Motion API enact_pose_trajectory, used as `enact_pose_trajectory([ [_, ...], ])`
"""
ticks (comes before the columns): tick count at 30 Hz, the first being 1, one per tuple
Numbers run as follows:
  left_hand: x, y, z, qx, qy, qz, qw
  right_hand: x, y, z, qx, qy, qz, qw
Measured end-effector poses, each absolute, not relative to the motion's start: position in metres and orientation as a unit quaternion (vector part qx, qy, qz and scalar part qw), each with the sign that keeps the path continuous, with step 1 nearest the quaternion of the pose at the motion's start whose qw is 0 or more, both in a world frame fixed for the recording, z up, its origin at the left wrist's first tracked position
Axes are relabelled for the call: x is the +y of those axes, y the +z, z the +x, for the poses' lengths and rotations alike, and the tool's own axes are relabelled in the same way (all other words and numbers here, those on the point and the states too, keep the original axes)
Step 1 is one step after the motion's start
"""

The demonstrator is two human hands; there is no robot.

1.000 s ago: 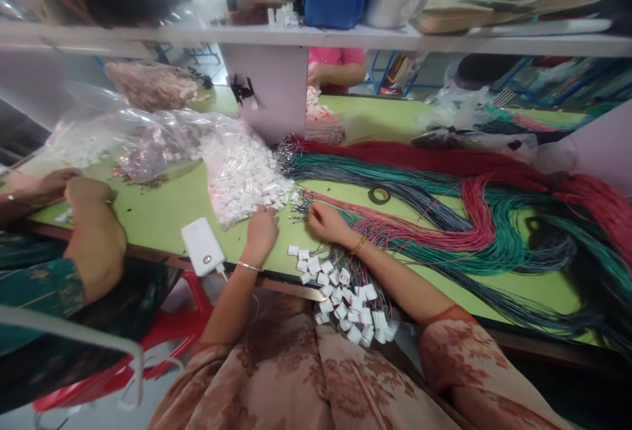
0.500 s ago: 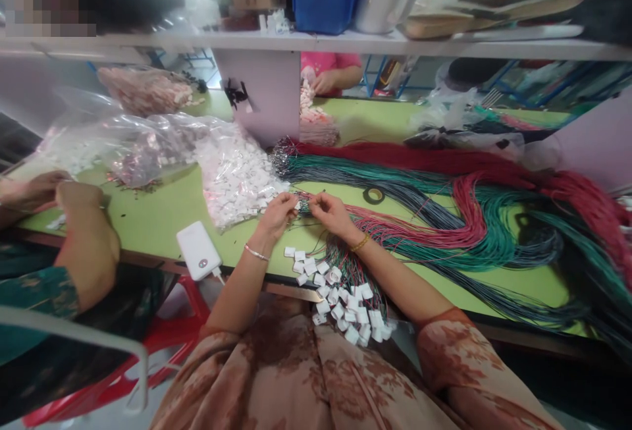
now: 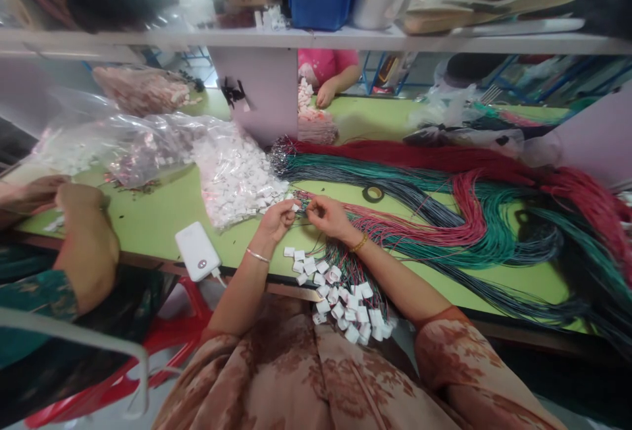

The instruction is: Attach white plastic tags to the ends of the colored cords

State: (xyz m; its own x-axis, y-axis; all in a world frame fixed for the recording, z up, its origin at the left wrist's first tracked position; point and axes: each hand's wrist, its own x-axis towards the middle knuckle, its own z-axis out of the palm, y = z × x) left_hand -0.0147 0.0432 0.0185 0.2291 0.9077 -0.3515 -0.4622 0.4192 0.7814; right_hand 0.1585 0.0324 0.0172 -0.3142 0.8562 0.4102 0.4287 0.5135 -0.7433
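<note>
Across the green table (image 3: pixel 148 216) from the left, the bag of white parts (image 3: pixel 232 170) could spill if nudged; mid-table, the small white connector (image 3: pixel 295 207) could slip if the fingertip pinch loosened; to its right, the wired connectors (image 3: pixel 351 315) could slide down, since they overhang the edge. The connector lies at the tip of the left hand (image 3: pixel 276 221), thumb and forefinger closed on it, just beside the right hand (image 3: pixel 328 218), fingers curled, any hold too small to tell
</note>
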Motion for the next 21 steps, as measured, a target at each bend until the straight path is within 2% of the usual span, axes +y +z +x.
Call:
enact_pose_trajectory([
  [11,0.041,0.015,-0.009,0.433,0.499,0.301,0.687,0.032,0.021,0.16,-0.783,0.224,-0.427,0.394],
  [21,0.044,0.01,-0.006,0.444,0.536,0.264,0.667,0.038,0.009,0.154,-0.763,0.266,-0.416,0.418],
])
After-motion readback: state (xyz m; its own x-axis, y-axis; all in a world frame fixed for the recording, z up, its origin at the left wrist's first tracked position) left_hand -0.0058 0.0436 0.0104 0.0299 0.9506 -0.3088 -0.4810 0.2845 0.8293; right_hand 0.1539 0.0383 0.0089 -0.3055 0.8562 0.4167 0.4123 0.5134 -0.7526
